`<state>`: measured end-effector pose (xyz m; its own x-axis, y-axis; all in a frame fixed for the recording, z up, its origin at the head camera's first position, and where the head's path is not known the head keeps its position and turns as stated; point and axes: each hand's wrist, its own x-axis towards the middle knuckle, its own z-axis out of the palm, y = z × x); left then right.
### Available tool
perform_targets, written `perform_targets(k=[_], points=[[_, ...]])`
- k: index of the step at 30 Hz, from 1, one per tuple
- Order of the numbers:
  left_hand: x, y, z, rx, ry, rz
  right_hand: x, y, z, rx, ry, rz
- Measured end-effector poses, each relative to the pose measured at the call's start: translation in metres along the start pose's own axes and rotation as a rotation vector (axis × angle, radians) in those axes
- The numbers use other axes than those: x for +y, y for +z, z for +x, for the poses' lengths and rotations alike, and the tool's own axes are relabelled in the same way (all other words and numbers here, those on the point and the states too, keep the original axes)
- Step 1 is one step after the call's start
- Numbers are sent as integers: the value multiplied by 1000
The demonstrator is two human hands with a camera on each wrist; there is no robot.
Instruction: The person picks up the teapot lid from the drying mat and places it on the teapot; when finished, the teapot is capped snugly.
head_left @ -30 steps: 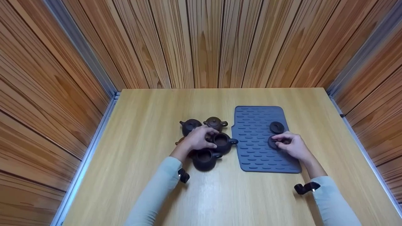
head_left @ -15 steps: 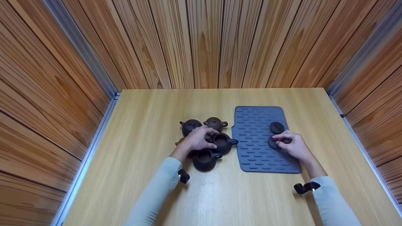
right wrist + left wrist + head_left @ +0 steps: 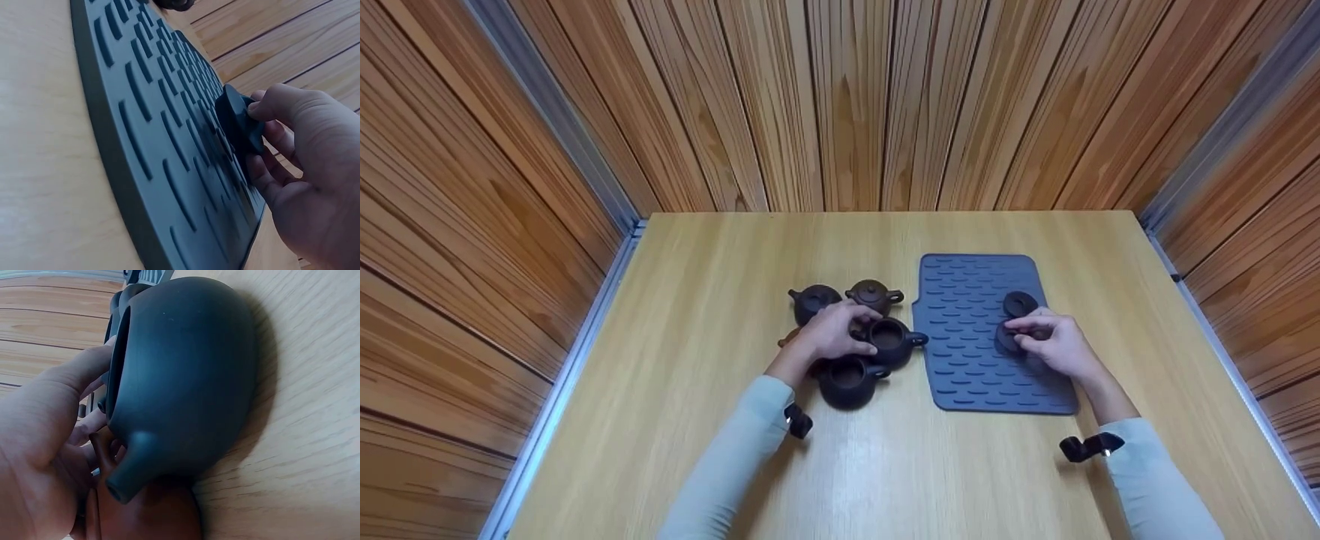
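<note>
In the head view my left hand reaches over a cluster of small teapots. Its thumb and fingers curve around the spout side of a dark lidless teapot. Just in front stands another dark lidless teapot, whose spout and round belly fill the left wrist view. A reddish-brown teapot sits mostly hidden under the hand. Over the grey mat, my right hand pinches a dark teapot lid by its knob, close above the surface. A second dark lid lies just behind it.
Behind the left hand stand a dark teapot with its lid on and a brown lidded teapot. The lidless teapot's handle reaches the mat's left edge. Wood-panelled walls close off the table's back and sides.
My right hand has shifted slightly left with the lid, and the second lid shows a tiny leftward shift. The left hand and the teapots stay where they were.
</note>
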<state>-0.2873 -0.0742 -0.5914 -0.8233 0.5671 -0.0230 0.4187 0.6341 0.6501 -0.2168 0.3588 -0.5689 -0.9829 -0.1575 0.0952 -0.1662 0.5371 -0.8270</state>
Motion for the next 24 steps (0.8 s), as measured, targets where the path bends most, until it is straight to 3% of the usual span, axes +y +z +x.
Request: perform_targets(k=[15,24], points=[[-9,5,4,-9,-12,43,-21,13,11,-87,15,-13],[-5,3,1,-7,-12,16,-38,24,22,-73,-57,19]])
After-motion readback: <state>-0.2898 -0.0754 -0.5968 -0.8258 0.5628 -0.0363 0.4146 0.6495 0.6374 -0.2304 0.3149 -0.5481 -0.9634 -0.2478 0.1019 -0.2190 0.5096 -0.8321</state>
